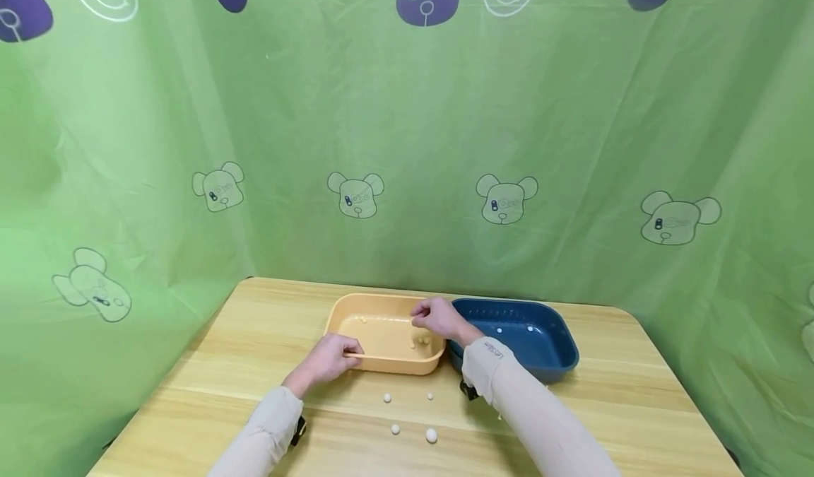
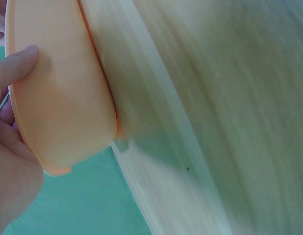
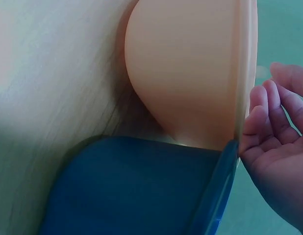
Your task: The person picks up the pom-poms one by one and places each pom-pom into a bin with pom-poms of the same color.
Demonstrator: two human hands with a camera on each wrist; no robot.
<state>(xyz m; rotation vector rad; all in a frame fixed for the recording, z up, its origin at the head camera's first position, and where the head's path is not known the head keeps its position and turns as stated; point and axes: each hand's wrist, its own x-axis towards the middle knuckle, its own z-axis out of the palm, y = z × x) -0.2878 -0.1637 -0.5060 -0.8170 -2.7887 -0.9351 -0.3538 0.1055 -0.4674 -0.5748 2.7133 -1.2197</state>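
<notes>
In the head view my left hand grips the near-left rim of an orange basin, thumb outside; the left wrist view shows the thumb against its wall. My right hand is over the basin's right part, fingers curled. A small, blurred whitish ball shows at its fingertips in the right wrist view, beside the thumb and forefinger. Several small balls lie inside the orange basin near its right end, and others near its far-left side.
A dark blue basin stands against the orange one's right side, with small white balls inside. Several white balls of different sizes, the largest nearest me, lie on the wooden table. A green patterned curtain hangs behind.
</notes>
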